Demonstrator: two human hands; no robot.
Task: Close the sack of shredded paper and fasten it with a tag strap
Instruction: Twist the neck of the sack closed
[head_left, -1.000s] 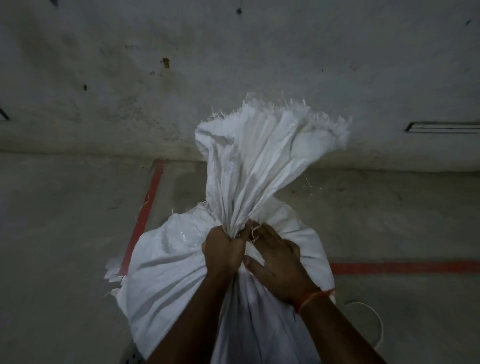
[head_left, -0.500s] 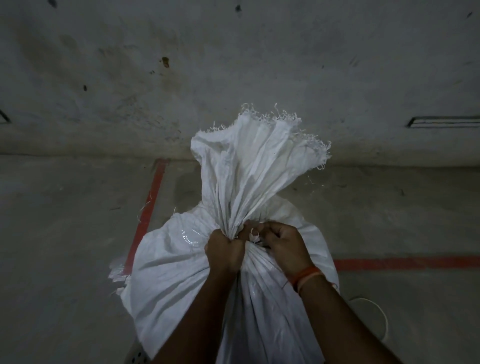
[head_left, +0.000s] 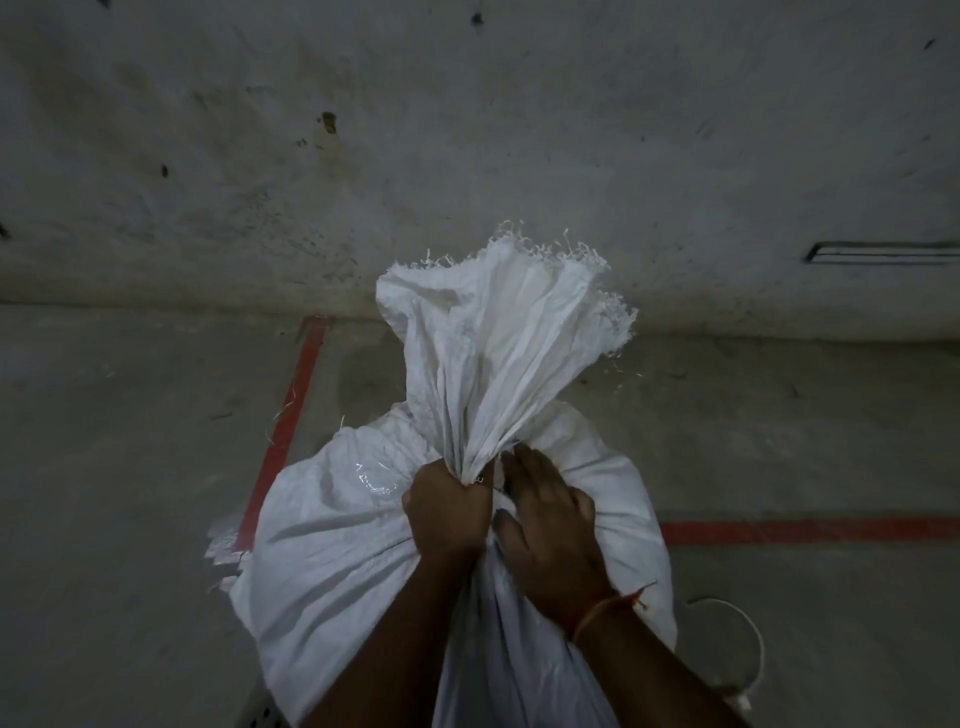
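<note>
The white woven sack (head_left: 363, 545) stands on the concrete floor (head_left: 104, 519) near the wall (head_left: 467, 156), its frayed mouth edge fanning above the gathered neck, which the left hand (head_left: 449, 512) grips in curled fingers while the right hand (head_left: 550, 530) rests spread-fingered just beside it, bare floor open either side.

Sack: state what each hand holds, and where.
Left hand grips the sack at its gathered neck. Right hand rests on the sack beside the neck, fingers extended; no clear grip.

sack (head_left: 332, 545) on floor (head_left: 130, 467) before wall (head_left: 467, 156); left hand (head_left: 449, 514) left of right hand (head_left: 550, 525) at neck.
</note>
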